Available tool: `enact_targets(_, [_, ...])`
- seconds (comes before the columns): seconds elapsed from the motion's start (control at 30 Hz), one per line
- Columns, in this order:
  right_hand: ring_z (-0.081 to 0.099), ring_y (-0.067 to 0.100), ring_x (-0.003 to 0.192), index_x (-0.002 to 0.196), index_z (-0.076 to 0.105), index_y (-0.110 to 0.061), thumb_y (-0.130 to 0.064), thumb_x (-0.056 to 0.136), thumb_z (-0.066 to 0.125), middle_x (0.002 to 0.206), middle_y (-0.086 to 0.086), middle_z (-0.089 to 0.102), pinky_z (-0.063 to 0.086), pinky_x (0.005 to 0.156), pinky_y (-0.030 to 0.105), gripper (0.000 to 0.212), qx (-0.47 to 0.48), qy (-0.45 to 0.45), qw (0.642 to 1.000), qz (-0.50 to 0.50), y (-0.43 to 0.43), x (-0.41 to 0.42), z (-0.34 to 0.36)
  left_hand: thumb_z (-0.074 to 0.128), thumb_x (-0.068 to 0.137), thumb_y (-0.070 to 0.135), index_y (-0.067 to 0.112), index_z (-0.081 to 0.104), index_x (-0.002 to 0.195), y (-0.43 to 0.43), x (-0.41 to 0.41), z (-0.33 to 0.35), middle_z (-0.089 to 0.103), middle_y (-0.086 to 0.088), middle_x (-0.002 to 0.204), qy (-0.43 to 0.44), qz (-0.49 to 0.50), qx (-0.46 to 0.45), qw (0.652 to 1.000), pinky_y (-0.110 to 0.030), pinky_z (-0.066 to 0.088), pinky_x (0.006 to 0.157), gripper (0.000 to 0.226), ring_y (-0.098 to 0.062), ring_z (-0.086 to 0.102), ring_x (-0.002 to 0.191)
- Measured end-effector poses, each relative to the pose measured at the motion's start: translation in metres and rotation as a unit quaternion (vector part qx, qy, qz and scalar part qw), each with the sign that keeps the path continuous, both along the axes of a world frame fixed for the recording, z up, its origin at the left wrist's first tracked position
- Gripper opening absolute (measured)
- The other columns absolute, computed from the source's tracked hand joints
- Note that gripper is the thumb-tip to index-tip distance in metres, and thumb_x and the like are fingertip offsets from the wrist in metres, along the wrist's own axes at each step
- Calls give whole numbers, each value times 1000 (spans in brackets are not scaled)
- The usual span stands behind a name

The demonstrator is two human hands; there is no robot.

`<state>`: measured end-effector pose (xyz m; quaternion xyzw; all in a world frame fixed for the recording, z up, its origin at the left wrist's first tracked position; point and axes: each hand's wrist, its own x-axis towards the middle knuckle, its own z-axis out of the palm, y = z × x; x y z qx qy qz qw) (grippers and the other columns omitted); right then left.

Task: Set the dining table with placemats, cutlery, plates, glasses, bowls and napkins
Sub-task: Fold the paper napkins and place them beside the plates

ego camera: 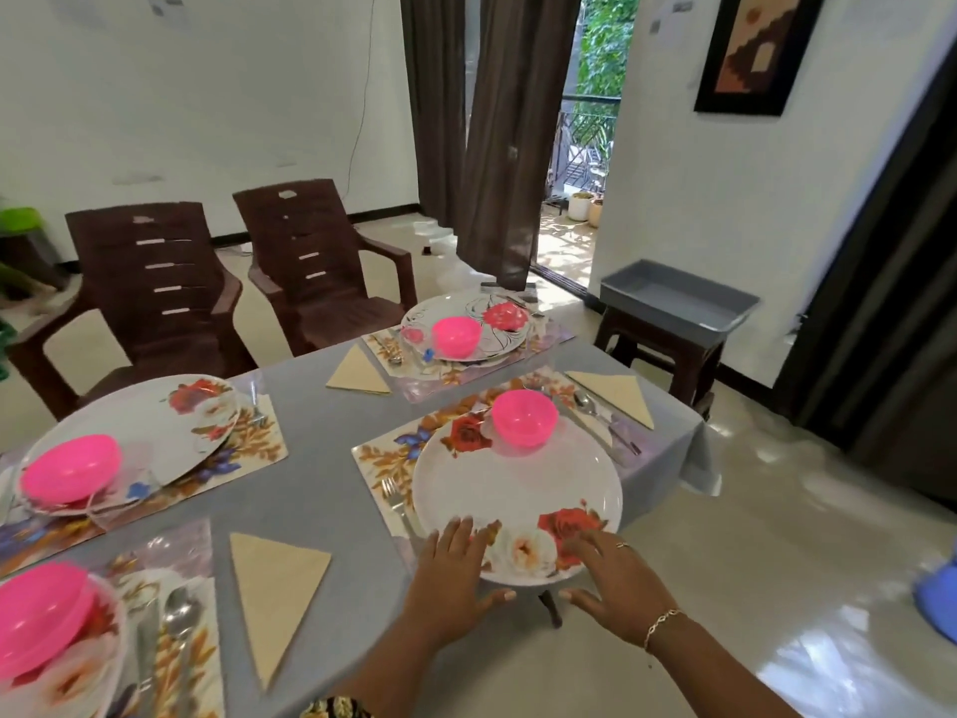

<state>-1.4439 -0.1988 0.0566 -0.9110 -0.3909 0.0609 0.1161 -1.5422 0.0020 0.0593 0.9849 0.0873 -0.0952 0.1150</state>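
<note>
Nearest pink bowl half off-frame.

This is the dining room of a home. A counter under a grey cloth carries four laid places, with floral placemats, flowered plates, pink bowls and folded napkins. Brown plastic armchairs stand before a white wall. Dark curtains hang beside a doorway onto a sunlit balcony with potted plants. A framed picture hangs to the right, and the floor is pale and glossy.
</note>
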Motion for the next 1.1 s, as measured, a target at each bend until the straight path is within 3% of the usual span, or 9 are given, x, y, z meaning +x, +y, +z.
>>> enact_targets(0.2, [44, 19, 119, 124, 49, -22, -61, 73, 36, 131, -5, 45, 35, 98, 26, 66, -24, 34, 999, 22, 10, 42, -10, 37, 90, 62, 23, 17, 149, 7, 38, -13, 7, -2, 159, 20, -7, -14, 1000, -40, -3, 117, 73, -21, 2, 147])
enact_targets(0.3, [47, 19, 112, 122, 51, -23, -44, 82, 52, 120, -1, 51, 37, 93, 27, 45, -31, 56, 998, 15, 22, 54, -12, 27, 85, 68, 18, 25, 146, 9, 47, -11, 20, -5, 156, 41, -3, -18, 999, -40, 5, 117, 79, -22, 14, 145])
enact_targets(0.37, [51, 25, 107, 117, 57, -18, -40, 82, 52, 111, 6, 56, 37, 89, 30, 42, -25, 79, 996, 26, 28, 58, -20, 25, 74, 68, 11, 53, 128, 3, 51, -17, 54, -11, 131, 3, 31, 16, 999, -41, 32, 107, 83, -26, 48, 126])
enact_targets(0.43, [55, 32, 100, 104, 64, -8, -50, 77, 42, 101, 16, 61, 37, 86, 35, 55, 13, 107, 994, 23, 33, 63, -26, 31, 75, 63, 11, 70, 101, 0, 45, -23, 70, -8, 97, -39, 68, 10, 997, -37, 49, 88, 70, -27, 66, 95])
enact_targets(0.53, [55, 37, 106, 106, 65, 0, -62, 76, 40, 109, 24, 62, 39, 94, 41, 73, 48, 126, 991, -20, 42, 71, -39, 40, 90, 56, 10, 51, 128, -10, 49, -34, 55, -12, 129, 37, 70, -1, 997, -41, 22, 110, 61, -28, 46, 124])
enact_targets(0.6, [54, 41, 106, 105, 64, 2, -47, 82, 56, 109, 28, 61, 40, 94, 45, 55, 70, 95, 991, -62, 44, 80, -47, 40, 92, 55, 11, 46, 130, -14, 66, -31, 50, -9, 134, 5, 112, -16, 994, -43, 11, 114, 58, -27, 38, 130])
enact_targets(0.7, [55, 43, 96, 99, 65, 1, -25, 82, 65, 100, 27, 60, 45, 85, 48, 31, 65, 13, 997, -45, 43, 67, -43, 44, 92, 52, 12, 49, 128, -19, 66, -28, 49, -8, 134, -30, 135, -18, 990, -42, 13, 111, 54, -27, 38, 129])
enact_targets(0.8, [57, 43, 91, 103, 65, -1, -13, 76, 71, 101, 25, 60, 46, 83, 46, 30, 46, -5, 999, 26, 28, 65, -50, 43, 90, 57, 18, 44, 135, -16, 51, -35, 44, -4, 139, -25, 121, -25, 992, -41, 18, 108, 59, -27, 35, 131])
enact_targets(1.1, [58, 35, 101, 113, 62, -6, -23, 78, 70, 118, 13, 60, 50, 85, 45, 39, 27, 16, 993, 112, 10, 92, -41, 1, 58, 76, 25, 24, 147, -28, 40, -29, 31, -2, 151, 1, 145, -16, 989, -45, 11, 115, 105, -23, 23, 141])
